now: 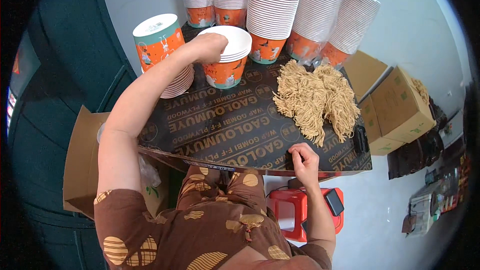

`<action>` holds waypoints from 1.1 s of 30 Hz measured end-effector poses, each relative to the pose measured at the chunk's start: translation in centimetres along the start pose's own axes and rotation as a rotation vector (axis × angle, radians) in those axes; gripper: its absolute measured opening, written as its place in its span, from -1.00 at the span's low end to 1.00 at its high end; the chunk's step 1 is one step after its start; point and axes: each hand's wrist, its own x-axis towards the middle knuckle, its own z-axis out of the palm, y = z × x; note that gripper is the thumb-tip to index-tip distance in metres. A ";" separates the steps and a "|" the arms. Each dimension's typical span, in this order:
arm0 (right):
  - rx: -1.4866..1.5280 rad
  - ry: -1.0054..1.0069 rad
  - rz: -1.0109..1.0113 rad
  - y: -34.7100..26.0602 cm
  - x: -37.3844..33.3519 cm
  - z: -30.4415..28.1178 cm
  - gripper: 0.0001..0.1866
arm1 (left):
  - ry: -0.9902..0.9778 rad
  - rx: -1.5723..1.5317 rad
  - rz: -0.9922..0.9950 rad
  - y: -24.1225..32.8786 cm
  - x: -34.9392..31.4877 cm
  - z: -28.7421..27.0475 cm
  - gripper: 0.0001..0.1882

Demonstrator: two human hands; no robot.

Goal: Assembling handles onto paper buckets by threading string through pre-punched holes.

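My left hand [210, 48] is closed at the left rim of a short stack of white-lined paper cups [227, 67] with orange and green outsides. Its fingertips are hidden, so what it grips does not show. My right hand [305, 161] rests at the table's front edge with fingers loosely curled, and nothing shows in it. Beyond that hand lies a heap of dry yellow noodle cakes [317, 97]. Left of the short stack stands a stack of upside-down cups [162, 40], and behind it to the right a taller upright stack [272, 20].
Several tall cup stacks in clear plastic [320, 5] line the back of the black printed board table [215, 125]. Cardboard boxes stand to the left [82, 155] and right [400, 105]. Below the table's right front is a red stool [285, 200] bearing a black device [334, 202].
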 end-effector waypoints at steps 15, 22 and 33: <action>-0.054 0.000 -0.019 -0.3 0.0 -0.1 -0.95 | -0.125 -0.052 0.144 -0.4 1.0 -1.6 -0.80; -0.057 -0.009 -0.011 -0.5 0.0 -0.1 -0.95 | -0.076 -0.053 0.083 -0.7 0.9 -2.8 -0.68; -0.080 0.002 -0.041 -0.3 0.0 -0.1 -0.96 | -0.036 -0.094 -0.009 -2.7 1.5 -2.8 -0.64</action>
